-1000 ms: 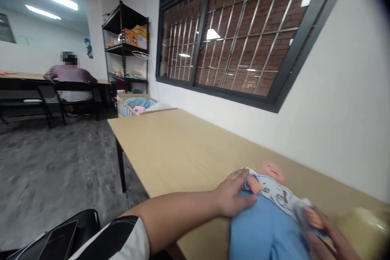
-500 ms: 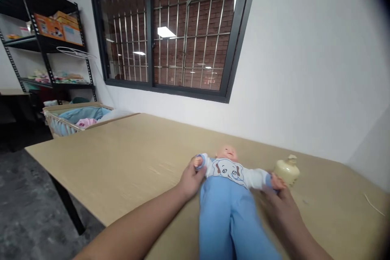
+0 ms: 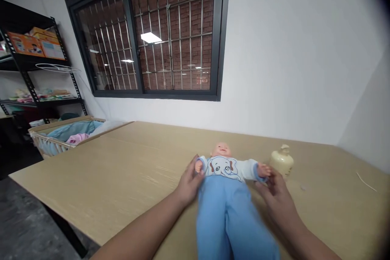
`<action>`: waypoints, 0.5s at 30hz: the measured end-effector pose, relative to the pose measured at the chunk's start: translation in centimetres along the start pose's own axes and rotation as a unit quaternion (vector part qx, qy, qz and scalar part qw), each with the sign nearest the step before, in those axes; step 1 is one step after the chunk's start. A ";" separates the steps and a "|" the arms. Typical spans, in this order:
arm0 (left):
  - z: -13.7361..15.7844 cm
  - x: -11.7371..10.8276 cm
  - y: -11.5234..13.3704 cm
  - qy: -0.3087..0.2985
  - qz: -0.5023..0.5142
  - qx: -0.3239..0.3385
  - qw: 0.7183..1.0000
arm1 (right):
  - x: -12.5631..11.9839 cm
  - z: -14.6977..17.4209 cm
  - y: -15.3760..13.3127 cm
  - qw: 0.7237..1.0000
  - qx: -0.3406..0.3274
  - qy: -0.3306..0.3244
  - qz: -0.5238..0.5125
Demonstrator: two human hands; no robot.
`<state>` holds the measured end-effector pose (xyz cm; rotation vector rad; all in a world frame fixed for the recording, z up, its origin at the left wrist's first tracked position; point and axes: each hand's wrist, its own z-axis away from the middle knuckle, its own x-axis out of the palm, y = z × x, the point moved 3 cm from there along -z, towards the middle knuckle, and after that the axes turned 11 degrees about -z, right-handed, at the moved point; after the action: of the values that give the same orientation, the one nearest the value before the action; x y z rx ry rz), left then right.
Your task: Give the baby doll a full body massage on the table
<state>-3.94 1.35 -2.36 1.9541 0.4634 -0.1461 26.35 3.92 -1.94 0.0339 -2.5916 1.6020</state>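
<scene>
A baby doll (image 3: 223,167) lies on its back on the table, head toward the wall and arms spread. It wears a white top with an elephant face and light blue trousers (image 3: 215,207); the feet are out of view. At the doll's arm on the left side, my left hand (image 3: 188,183) is closed around the blue-edged cuff, the doll's small fist showing between thumb and fingers. My right hand (image 3: 276,193) holds the other sleeve end, its thumb below the blue cuff and its fingers behind the doll's open hand (image 3: 263,170).
Just behind my right hand stands a cream bottle (image 3: 282,161). A thin white string (image 3: 365,181) lies on the brown-covered table (image 3: 122,178) at the right. A crib (image 3: 55,146) with blue and pink cloth adjoins the far left; black shelving (image 3: 36,99) rises behind it.
My view has turned a little to the right and up. The fingers of my right hand have come up behind the doll's hand, and its cuff now shows more fully.
</scene>
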 end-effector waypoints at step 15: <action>0.0 0.1 1.3 -0.006 -0.006 0.002 1.000 | 1.0 0.7 -0.5 0.985 0.001 -0.074 0.157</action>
<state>-3.36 0.89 -1.30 1.9529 0.4665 -0.1659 25.31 3.06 -1.69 -0.2805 -2.8234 1.7598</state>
